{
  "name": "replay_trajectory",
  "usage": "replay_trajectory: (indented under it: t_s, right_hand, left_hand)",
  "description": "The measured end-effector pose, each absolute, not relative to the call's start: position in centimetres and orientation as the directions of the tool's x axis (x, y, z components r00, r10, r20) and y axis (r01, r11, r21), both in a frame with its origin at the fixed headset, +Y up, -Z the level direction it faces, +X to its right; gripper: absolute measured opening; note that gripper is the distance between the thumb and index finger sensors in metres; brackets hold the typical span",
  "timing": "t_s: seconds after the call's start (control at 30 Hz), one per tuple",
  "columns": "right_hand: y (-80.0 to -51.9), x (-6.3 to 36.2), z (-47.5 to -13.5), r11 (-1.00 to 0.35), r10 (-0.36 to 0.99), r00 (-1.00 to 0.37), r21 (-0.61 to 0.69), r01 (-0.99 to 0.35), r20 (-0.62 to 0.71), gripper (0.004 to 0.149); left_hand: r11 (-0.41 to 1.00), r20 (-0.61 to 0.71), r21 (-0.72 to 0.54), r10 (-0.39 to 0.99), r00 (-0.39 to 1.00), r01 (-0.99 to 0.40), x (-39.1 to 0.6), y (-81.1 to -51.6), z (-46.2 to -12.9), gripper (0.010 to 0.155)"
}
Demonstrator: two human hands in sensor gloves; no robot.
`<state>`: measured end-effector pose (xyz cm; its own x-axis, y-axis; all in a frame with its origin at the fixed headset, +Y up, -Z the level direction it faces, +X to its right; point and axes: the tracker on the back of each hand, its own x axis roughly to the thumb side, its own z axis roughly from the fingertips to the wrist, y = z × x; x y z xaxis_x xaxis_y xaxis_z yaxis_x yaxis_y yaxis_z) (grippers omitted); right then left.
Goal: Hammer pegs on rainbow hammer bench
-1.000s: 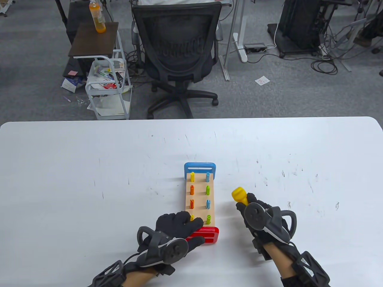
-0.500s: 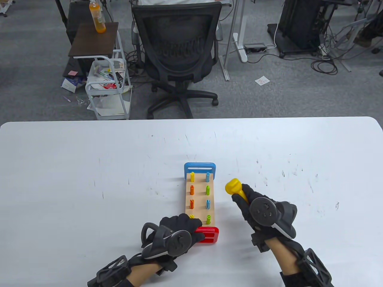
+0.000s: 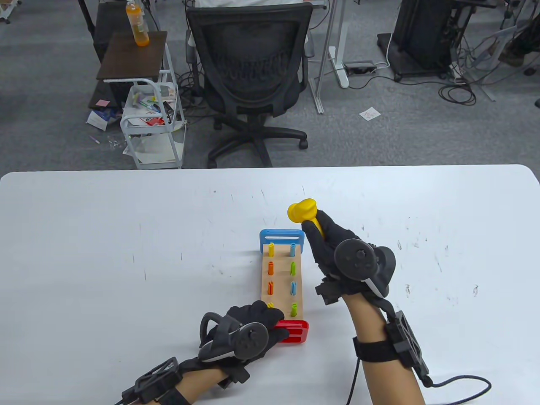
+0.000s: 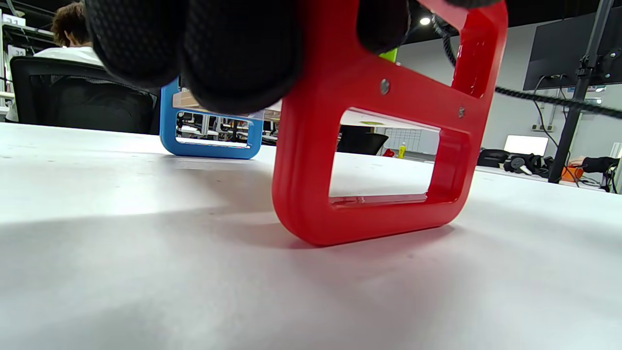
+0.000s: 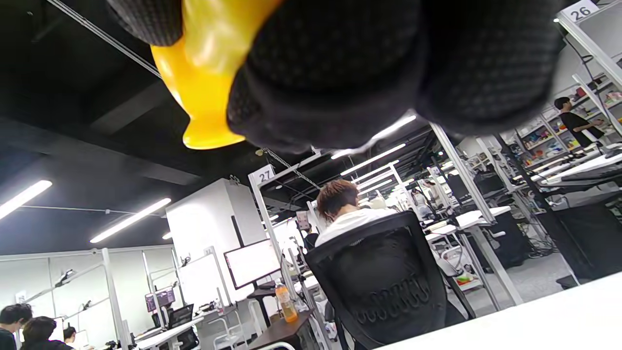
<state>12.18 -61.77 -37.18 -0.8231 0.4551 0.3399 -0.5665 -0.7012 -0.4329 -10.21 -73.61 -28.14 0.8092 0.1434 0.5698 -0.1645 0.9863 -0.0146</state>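
Observation:
The hammer bench (image 3: 282, 278) is a wooden board with a blue end leg (image 3: 282, 237) far and a red end leg (image 3: 293, 331) near. Several coloured pegs stand in two rows on it. My left hand (image 3: 257, 322) grips the near red end from the left; in the left wrist view the gloved fingers (image 4: 233, 53) lie over the top of the red leg (image 4: 369, 160). My right hand (image 3: 333, 249) holds the yellow hammer (image 3: 303, 211) by its handle, lifted above the bench's far right corner. The hammer's yellow handle (image 5: 204, 82) shows in the right wrist view.
The white table (image 3: 126, 253) carries only the bench. Behind its far edge stand a black office chair (image 3: 253, 80) and a small white cart (image 3: 154, 122) beside a dark side table with an orange bottle (image 3: 137, 25).
My right hand has lifted the hammer from the bench's right side, near table level, up and forward over its far right corner. My left hand shifted slightly on the red end, then held still.

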Motion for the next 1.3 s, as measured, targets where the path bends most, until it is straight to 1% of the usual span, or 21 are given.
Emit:
replay_trajectory:
  t_s: [0.1,0.2,0.27,0.3,0.33,0.4,0.43,0.5,0.6,0.7,0.77,0.8,0.83,0.87,0.9,0.93,0.97,1.07,1.17,1.23,1.3]
  right_hand:
    - [-64.3,12.3,-38.4,-0.687,0.499,-0.802,-0.413,-0.597,0.329,0.06]
    - [-68.2,11.9,-39.5,-0.756,0.501,-0.814,-0.308,-0.577,0.295,0.06]
    - [-71.2,11.8,-39.9,-0.896,0.385,-0.902,-0.154,-0.416,0.193,0.061]
    - [-71.1,12.1,-39.7,-0.875,0.408,-0.888,-0.189,-0.447,0.213,0.061]
    - [-70.6,12.0,-39.9,-0.798,0.518,-0.824,-0.219,-0.562,0.228,0.06]
    - [-68.9,12.5,-39.3,-0.776,0.533,-0.813,-0.248,-0.58,0.234,0.06]
    - [-67.7,12.7,-38.9,-0.715,0.557,-0.788,-0.33,-0.616,0.263,0.06]
    - [-66.2,13.0,-38.4,-0.655,0.576,-0.757,-0.38,-0.653,0.309,0.06]
    - [-65.3,13.2,-38.0,-0.608,0.579,-0.737,-0.416,-0.676,0.35,0.06]
    - [-66.2,13.0,-38.2,-0.619,0.567,-0.738,-0.402,-0.675,0.366,0.06]
    - [-67.8,12.6,-38.7,-0.673,0.535,-0.765,-0.367,-0.642,0.358,0.06]
    - [-68.9,12.2,-39.0,-0.736,0.491,-0.804,-0.335,-0.588,0.334,0.06]
    - [-70.4,11.6,-39.8,-0.851,0.412,-0.872,-0.231,-0.472,0.264,0.06]
    - [-71.1,11.4,-40.2,-0.92,0.354,-0.915,-0.105,-0.377,0.192,0.061]
    - [-71.1,11.9,-39.8,-0.926,0.339,-0.915,-0.095,-0.366,0.218,0.061]
    - [-70.9,11.6,-39.8,-0.868,0.406,-0.882,-0.201,-0.454,0.24,0.06]
    - [-70.1,11.7,-39.6,-0.818,0.461,-0.848,-0.245,-0.52,0.262,0.06]
    - [-67.4,12.4,-38.7,-0.716,0.547,-0.781,-0.316,-0.623,0.301,0.06]
    - [-66.1,12.9,-38.3,-0.653,0.559,-0.753,-0.375,-0.658,0.347,0.06]
    - [-66.2,13.1,-38.3,-0.637,0.562,-0.746,-0.389,-0.665,0.357,0.06]
    - [-66.9,13.1,-38.5,-0.641,0.567,-0.743,-0.375,-0.67,0.356,0.06]
  left_hand:
    - [0.987,0.568,-0.019,0.144,0.81,-0.163,-10.2,-73.6,-28.2,0.058]
    - [0.985,0.568,-0.029,0.154,0.809,-0.168,-10.3,-73.6,-28.2,0.058]
    - [0.985,0.568,-0.029,0.156,0.808,-0.17,-10.3,-73.7,-28.2,0.058]
    - [0.985,0.568,-0.023,0.156,0.808,-0.173,-10.3,-73.7,-28.2,0.058]
    - [0.984,0.571,-0.016,0.155,0.806,-0.178,-10.3,-73.8,-28.2,0.058]
    - [0.983,0.57,-0.025,0.164,0.805,-0.183,-10.4,-73.7,-28.2,0.058]
    - [0.983,0.57,-0.023,0.163,0.805,-0.183,-10.4,-73.7,-28.2,0.058]
    - [0.983,0.57,-0.018,0.159,0.806,-0.181,-10.4,-73.7,-28.2,0.058]
    - [0.983,0.571,-0.02,0.163,0.805,-0.184,-10.4,-73.7,-28.2,0.058]
    - [0.982,0.571,-0.018,0.164,0.805,-0.188,-10.4,-73.7,-28.2,0.058]
    - [0.982,0.571,-0.015,0.163,0.805,-0.188,-10.4,-73.8,-28.2,0.058]
    - [0.982,0.57,-0.016,0.163,0.805,-0.188,-10.4,-73.7,-28.2,0.058]
    - [0.982,0.569,-0.018,0.163,0.806,-0.185,-10.4,-73.7,-28.2,0.058]
    - [0.983,0.569,-0.018,0.162,0.806,-0.184,-10.4,-73.7,-28.2,0.058]
    - [0.983,0.569,-0.017,0.162,0.807,-0.185,-10.4,-73.7,-28.2,0.058]
    - [0.982,0.568,-0.016,0.162,0.807,-0.186,-10.4,-73.7,-28.2,0.058]
    - [0.983,0.568,-0.015,0.16,0.807,-0.184,-10.4,-73.7,-28.2,0.058]
    - [0.982,0.569,-0.014,0.161,0.807,-0.186,-10.4,-73.7,-28.2,0.058]
    - [0.982,0.57,-0.013,0.162,0.806,-0.188,-10.4,-73.7,-28.2,0.058]
    - [0.982,0.57,-0.011,0.161,0.806,-0.189,-10.4,-73.7,-28.2,0.058]
    - [0.982,0.57,-0.011,0.163,0.805,-0.191,-10.4,-73.7,-28.2,0.058]
